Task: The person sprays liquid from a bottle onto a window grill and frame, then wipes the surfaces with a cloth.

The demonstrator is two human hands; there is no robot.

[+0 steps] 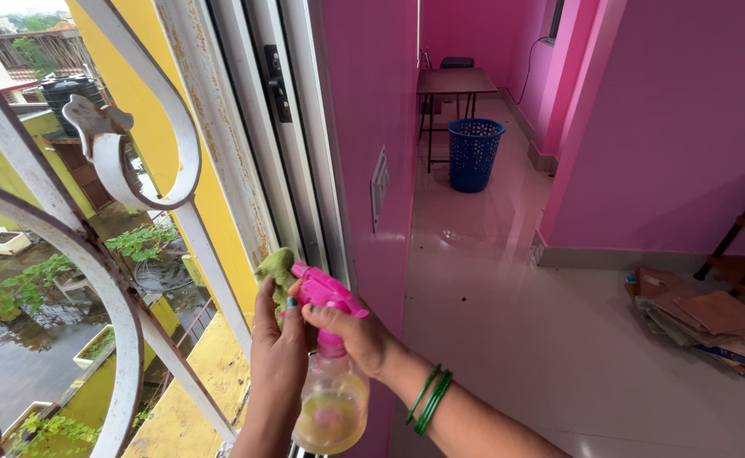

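Nearest my view, the spray bottle sits upright at the bottom centre, a clear body with pale yellowish liquid and a pink trigger head at the top. My right hand comes in from the lower right, green bangles on the wrist, and closes over the pink head and neck; this grip places the fingers by the trigger, though I cannot tell whether a finger rests on the lever itself. My left hand rises from below on the left side of the bottle, its back to the camera, fingers curled shut on a green cloth bunched above them. I judge the cloth is held high and close to the nozzle so that wiping can follow spraying without a change of grip. Both hands are touching or nearly touching around the bottle head. Directly beyond them stands the white window frame with a black latch, and left of it a curved white grille over a yellow ledge. To the right, a pink wall edges a pale tiled floor; far off stand a blue basket and a table, and papers lie at the right.
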